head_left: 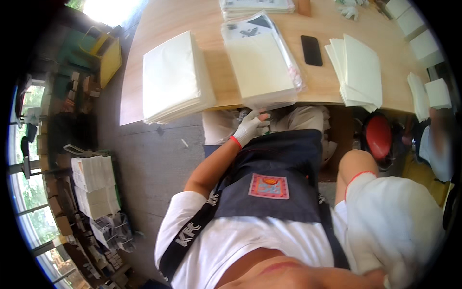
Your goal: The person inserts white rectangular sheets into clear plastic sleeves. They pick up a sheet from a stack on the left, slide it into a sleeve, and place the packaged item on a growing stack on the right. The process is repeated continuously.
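My left hand (249,128), in a white glove with a red cuff, is low at the table's front edge, just below a clear plastic bag (269,103). Its fingers are apart, with a bare fingertip showing, and nothing is visible in them. A cream paper stack (257,62) lies on the bagged printed sheets (260,25) above that hand. Raised close to the camera at the lower right, my gloved right hand (392,221) looks large and blurred. Its fingers are hidden, so any grip cannot be made out.
On the wooden table (132,86) are a tall white paper stack (171,74), a black phone (312,50), fanned cream sheets (358,70) and a crumpled white glove (350,12). Another person's arm (440,139) is at the right, near a red stool (378,136). Bundled stacks (96,185) stand left.
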### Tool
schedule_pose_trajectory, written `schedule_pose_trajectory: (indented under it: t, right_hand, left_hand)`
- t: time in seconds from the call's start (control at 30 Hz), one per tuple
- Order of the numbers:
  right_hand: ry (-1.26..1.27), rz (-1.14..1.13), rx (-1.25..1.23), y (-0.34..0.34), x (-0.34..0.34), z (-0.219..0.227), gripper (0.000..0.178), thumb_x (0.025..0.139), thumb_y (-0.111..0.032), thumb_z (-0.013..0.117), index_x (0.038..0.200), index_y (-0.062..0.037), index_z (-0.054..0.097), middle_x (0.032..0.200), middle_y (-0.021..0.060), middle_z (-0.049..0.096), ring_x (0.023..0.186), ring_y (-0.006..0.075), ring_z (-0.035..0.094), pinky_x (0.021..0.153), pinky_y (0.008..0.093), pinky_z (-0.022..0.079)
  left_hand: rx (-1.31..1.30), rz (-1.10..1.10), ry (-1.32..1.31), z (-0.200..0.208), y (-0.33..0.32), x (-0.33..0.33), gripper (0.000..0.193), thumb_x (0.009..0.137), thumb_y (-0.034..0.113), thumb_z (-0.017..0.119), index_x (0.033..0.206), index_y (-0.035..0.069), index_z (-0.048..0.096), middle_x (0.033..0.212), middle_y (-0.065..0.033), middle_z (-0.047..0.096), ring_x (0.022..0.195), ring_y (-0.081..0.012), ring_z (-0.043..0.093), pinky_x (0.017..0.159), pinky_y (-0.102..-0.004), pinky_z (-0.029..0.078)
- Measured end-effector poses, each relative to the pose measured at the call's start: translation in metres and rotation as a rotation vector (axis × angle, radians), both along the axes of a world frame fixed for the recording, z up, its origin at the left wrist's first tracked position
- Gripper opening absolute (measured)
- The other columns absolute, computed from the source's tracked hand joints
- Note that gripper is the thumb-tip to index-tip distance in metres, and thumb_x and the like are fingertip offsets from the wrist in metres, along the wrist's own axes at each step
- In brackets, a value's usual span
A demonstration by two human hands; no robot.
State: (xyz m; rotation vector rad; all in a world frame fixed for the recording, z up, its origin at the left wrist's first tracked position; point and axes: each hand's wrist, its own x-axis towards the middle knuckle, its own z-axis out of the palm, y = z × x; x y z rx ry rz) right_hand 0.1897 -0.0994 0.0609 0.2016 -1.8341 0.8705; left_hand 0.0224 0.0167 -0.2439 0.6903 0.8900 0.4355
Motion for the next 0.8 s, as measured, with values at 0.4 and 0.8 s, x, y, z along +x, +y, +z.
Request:
schedule_pose_trajectory:
  t: [0.4, 0.8]
  right_hand:
    - [-0.498, -0.896, -1.206, 0.092, -0.002, -0.213, 0.022, 0.085, -0.011, 0.047, 0.103, -0.0049, 0.058, 0.071, 0.0048, 0.061, 0.064, 0.0156, 0.059, 0.059, 0.0282, 0.045]
    - [-1.227, -1.219, -0.210, 0.119, -0.050, -0.254, 0.022, 0.079, -0.030, 0.056, 0.088, -0.0096, 0.053, 0.067, 0.0095, 0.062, 0.063, 0.0278, 0.062, 0.052, 0.0419, 0.047]
  left_hand:
    - [0.117, 0.167, 0.219, 0.017, 0.038, -0.026, 0.029, 0.088, 0.023, 0.055, 0.101, -0.004, 0.053, 0.089, -0.0130, 0.063, 0.072, -0.0199, 0.064, 0.062, -0.0285, 0.054]
    - [0.162, 0.161, 0.150, 0.019, 0.032, -0.040, 0.015, 0.089, 0.016, 0.054, 0.091, 0.002, 0.058, 0.077, -0.0072, 0.063, 0.068, -0.0165, 0.063, 0.056, -0.0245, 0.052]
